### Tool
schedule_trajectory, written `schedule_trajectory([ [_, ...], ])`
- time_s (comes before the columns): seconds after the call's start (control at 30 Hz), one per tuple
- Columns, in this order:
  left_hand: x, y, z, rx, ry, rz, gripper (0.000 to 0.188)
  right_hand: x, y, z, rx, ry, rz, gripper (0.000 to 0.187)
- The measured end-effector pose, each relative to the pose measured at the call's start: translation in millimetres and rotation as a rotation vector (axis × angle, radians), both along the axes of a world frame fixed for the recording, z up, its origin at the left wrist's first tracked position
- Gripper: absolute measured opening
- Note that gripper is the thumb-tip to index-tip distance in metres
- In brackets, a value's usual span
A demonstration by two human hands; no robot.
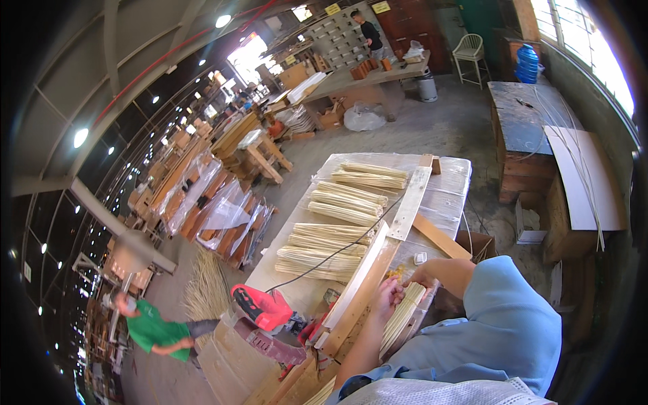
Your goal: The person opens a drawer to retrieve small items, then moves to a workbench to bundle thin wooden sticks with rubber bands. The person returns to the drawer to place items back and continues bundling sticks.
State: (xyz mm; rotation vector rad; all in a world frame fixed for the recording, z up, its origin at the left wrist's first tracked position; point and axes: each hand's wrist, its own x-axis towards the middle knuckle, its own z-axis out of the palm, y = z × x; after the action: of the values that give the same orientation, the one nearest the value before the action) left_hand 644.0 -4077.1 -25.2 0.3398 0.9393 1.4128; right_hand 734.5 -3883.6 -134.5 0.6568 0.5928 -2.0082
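Note:
A bundle of thin pale sticks [403,316] lies lengthwise on the bench edge in front of me, between my forearms. My left hand [387,295] is at the bundle's far end, fingers curled together; whatever they pinch is too small to make out. Close beside it, my right hand [422,275] reaches across the same end, with its fingers mostly hidden. Small yellow bands [397,273] lie just beyond my hands. A little white object [420,258] rests on the bench past them.
Several stick bundles [324,246] lie on the plastic-covered table [317,177] beyond a long wooden fence [364,287]. A red power saw [263,307] stands to the left, its black cord crossing the bundles. A person in green [155,329] is at the left; another person [369,34] stands far back.

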Motion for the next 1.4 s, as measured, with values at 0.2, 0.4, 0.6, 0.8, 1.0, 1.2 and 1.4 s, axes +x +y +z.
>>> schedule_trajectory([
  [0.2, -2.9, -3.0, -9.5, 0.013, -0.047, 0.025, 0.025, -5.7, -5.8, -28.2, -0.064, -0.002, -0.076, 0.05],
  [0.4, -9.2, -6.4, -5.7, -0.031, -0.092, 0.054, 0.025, 26.6, -40.7, -31.2, -0.226, 0.066, -0.428, 0.048],
  [0.6, -19.5, -3.0, -23.9, -0.116, -0.185, 0.117, 0.025, 66.0, -51.7, 10.7, -0.311, 0.289, -0.497, 0.074],
  [0.8, -18.3, 2.1, -43.5, -0.287, -0.271, 0.294, 0.019, 98.4, -76.2, 1.6, -0.366, 0.443, -0.644, 0.091],
  [1.0, -23.1, -3.6, -27.3, -0.222, -0.071, 0.188, 0.023, 105.2, -115.2, 17.6, 0.14, 0.646, -0.822, 0.091],
  [1.2, -29.4, -13.9, -23.5, -0.392, 0.039, 0.284, 0.018, 80.9, -131.2, 39.7, 0.452, 0.387, -0.856, 0.053],
  [1.4, -30.3, -26.1, -5.5, -0.504, 0.426, 0.299, 0.016, 63.2, -145.2, 53.7, 0.381, 0.207, -1.011, 0.048],
])
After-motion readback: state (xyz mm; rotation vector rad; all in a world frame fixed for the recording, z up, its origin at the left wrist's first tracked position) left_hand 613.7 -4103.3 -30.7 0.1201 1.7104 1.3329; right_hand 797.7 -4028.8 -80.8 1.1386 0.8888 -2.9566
